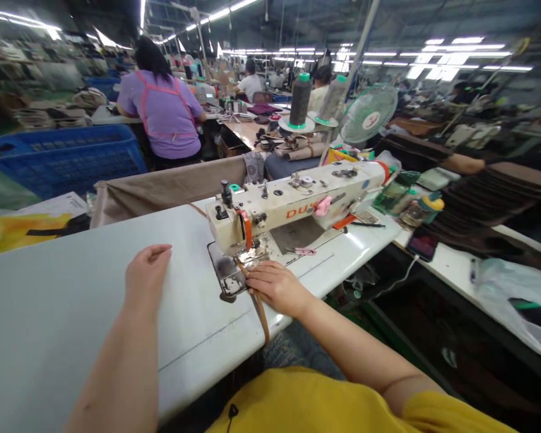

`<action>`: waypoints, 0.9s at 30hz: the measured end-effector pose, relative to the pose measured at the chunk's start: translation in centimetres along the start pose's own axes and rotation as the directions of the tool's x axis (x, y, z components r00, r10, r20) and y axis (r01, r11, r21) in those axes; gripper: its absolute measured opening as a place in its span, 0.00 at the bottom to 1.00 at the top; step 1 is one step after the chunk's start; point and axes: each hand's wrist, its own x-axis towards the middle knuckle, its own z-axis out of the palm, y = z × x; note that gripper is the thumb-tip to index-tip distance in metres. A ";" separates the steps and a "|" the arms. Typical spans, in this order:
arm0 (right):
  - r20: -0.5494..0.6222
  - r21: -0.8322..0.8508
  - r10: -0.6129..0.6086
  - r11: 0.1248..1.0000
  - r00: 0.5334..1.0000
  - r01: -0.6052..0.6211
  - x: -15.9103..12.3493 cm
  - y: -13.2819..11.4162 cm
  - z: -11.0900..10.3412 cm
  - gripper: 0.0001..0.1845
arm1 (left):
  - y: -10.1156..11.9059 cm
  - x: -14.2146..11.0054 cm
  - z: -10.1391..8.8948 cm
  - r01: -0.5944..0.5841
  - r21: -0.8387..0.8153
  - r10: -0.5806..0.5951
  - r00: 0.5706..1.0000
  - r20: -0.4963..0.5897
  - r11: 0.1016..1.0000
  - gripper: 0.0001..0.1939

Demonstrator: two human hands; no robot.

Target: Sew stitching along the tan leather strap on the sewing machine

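A narrow brown strip (262,319) runs from under the needle area of a cream sewing machine (293,201) and hangs over the table's front edge. My right hand (277,287) lies over this strip just in front of the presser foot, its fingers together and holding it against the machine bed. To the left, my left hand (148,267) is raised over the white tabletop (94,288), apart from the machine. Its fingers are curled together and nothing shows in them.
Pink-handled snips (304,251) lie on the bed under the machine arm. Two thread cones and a green fan (369,112) stand behind. At right are bottles, a phone (422,245) and stacked dark pieces. A blue crate (67,156) and a person in purple are at left.
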 end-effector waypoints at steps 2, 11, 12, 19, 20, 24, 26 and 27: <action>0.002 0.000 0.009 1.000 1.000 -0.009 0.0 -0.1 0.0 0.09 | -0.1 0.1 0.0 0.000 -0.011 0.000 1.000 0.006 1.000 0.16; -0.020 0.023 -0.013 1.000 1.000 0.014 0.2 0.0 -0.2 0.10 | -0.6 0.6 0.4 -0.021 -0.041 0.021 1.000 0.011 0.999 0.18; -0.023 0.025 -0.012 1.000 1.000 0.013 0.3 0.0 -0.2 0.10 | -0.6 0.6 0.4 -0.024 -0.043 0.025 1.000 0.014 0.999 0.18; -0.034 0.025 -0.009 1.000 0.999 0.010 0.2 0.0 0.0 0.10 | -0.2 0.4 0.3 -0.023 -0.025 0.023 1.000 0.014 0.999 0.19; -0.036 0.023 -0.010 1.000 0.999 0.010 0.2 0.1 0.0 0.10 | -0.1 0.3 0.2 -0.020 -0.021 0.020 1.000 0.015 1.000 0.19; -0.031 -0.012 -0.017 1.000 0.999 0.017 -0.1 0.2 0.2 0.09 | 0.0 0.1 -0.1 0.007 -0.001 -0.007 1.000 0.029 1.000 0.18; -0.009 -0.042 -0.029 0.999 1.000 0.029 -0.3 0.3 0.3 0.10 | 0.0 0.0 -0.3 0.030 0.039 -0.031 0.999 0.021 0.999 0.17; 0.014 -0.058 -0.035 0.998 0.999 0.036 -0.4 0.4 0.3 0.10 | 0.0 -0.1 -0.3 0.038 0.060 -0.040 0.999 0.027 0.998 0.16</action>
